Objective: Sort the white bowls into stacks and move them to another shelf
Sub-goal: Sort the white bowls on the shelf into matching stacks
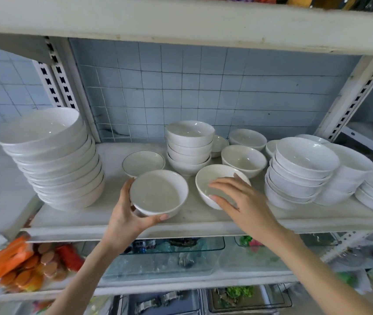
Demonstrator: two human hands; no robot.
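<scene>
Fingers (127,189) of your left hand (124,214) curl round a plain glossy white bowl (158,193) at the front of the shelf (203,221). Your right hand (242,201) is spread wide over a second bowl (206,178), not gripping it. Bowl stacks (53,160) sit on both sides.

Slender bare forearms lead to the left hand (125,212) and right hand (242,201) (fingernails short, plain).

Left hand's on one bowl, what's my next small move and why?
Probably close the right hand on the loose bowl under it: the hand is spread over the rim, not gripping, and the left hand holds a similar bowl to nest it with.
</scene>
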